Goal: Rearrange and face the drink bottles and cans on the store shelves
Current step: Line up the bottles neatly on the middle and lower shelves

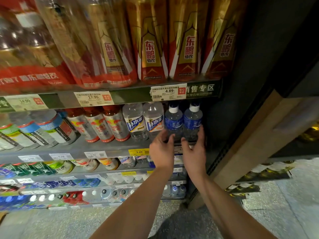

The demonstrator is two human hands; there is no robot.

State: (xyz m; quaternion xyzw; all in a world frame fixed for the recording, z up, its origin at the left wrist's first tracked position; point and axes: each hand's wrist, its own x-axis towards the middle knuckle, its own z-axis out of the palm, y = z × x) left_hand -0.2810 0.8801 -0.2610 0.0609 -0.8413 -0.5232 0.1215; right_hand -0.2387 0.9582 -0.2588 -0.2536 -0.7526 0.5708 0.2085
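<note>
Blue-labelled clear water bottles (173,120) at the shelf's right end: left hand (161,150) and right hand (194,152) have fingers curled around their bases, so I'd slide both forward evenly, labels out.

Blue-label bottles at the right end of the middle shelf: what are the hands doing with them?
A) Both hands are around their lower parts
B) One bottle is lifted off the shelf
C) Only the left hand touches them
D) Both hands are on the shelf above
A: the left hand and right hand curl around the bases of the two blue-label bottles, which stand upright on the shelf.
</note>
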